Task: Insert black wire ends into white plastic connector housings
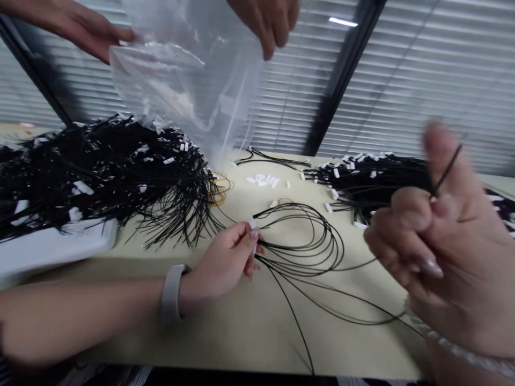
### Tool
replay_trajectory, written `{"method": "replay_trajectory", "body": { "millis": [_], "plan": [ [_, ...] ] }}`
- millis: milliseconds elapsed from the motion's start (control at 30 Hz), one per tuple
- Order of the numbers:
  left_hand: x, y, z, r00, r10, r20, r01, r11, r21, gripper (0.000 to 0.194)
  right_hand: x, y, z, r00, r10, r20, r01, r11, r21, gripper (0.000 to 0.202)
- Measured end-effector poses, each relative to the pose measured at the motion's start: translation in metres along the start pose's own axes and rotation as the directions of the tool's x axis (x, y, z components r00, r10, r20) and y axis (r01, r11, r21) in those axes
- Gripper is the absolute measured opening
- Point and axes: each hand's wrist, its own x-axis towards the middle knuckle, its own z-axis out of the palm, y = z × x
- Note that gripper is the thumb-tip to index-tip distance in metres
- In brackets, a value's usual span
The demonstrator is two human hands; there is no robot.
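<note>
At the centre of the head view, my left hand (231,254) pinches a white connector (254,236), from which several thin black wires (322,254) loop out to the right. Close to the camera at the right, my right hand (446,225) is closed on a black wire, whose end sticks up past the thumb. Part of that wire runs back toward the loops. Small white connectors (262,180) lie loose on the table beyond my left hand. A yellow wire coil (218,190) lies to their left.
Another person's hands (267,21) hold a clear plastic bag (201,80) above the back of the table (225,327). A large heap of black wires (92,166) covers the left, over a white case (76,246). More wires (386,174) lie at the right. Blinds stand behind.
</note>
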Motion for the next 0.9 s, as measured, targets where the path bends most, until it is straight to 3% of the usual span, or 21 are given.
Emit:
{"method": "replay_trajectory", "body": {
  "millis": [67, 133, 200, 267, 400, 500, 667, 900],
  "plan": [
    [-0.003, 0.002, 0.003, 0.999, 0.003, 0.033, -0.004, 1.0, 0.015, 0.024, -0.008, 0.002, 0.005, 0.961, 0.103, 0.255, -0.111, 0.994, 0.015, 0.022],
    [-0.005, 0.003, 0.005, 0.998, 0.007, 0.056, -0.008, 1.0, 0.008, 0.024, -0.013, 0.009, 0.011, 0.89, 0.218, 0.401, -0.195, 0.976, -0.1, 0.003],
    [-0.005, 0.002, 0.005, 0.999, 0.011, 0.046, -0.01, 1.0, -0.01, 0.023, -0.012, 0.018, 0.015, 0.876, 0.307, 0.371, -0.18, 0.923, -0.339, 0.014],
    [-0.005, 0.0, 0.003, 1.0, 0.009, 0.027, -0.009, 0.999, -0.034, 0.021, -0.009, 0.025, 0.017, 0.905, 0.329, 0.271, -0.124, 0.812, -0.57, 0.017],
    [-0.005, -0.007, -0.002, 0.999, 0.023, 0.046, -0.021, 0.999, -0.046, 0.021, -0.003, 0.033, 0.014, 0.922, 0.33, 0.2, -0.052, 0.62, -0.783, 0.02],
    [-0.006, -0.007, -0.003, 0.998, 0.029, 0.063, -0.027, 0.999, -0.043, 0.022, -0.006, 0.036, 0.014, 0.934, 0.274, 0.227, 0.052, 0.526, -0.849, 0.018],
    [-0.008, 0.0, 0.0, 0.993, 0.047, 0.106, -0.047, 0.999, -0.002, 0.021, -0.014, 0.045, 0.021, 0.949, 0.079, 0.307, 0.23, 0.493, -0.839, 0.012],
    [-0.008, 0.002, 0.003, 0.982, 0.088, 0.168, -0.092, 0.996, 0.012, 0.019, -0.014, 0.052, 0.023, 0.94, 0.025, 0.341, 0.294, 0.452, -0.842, 0.014]
  ]
}}
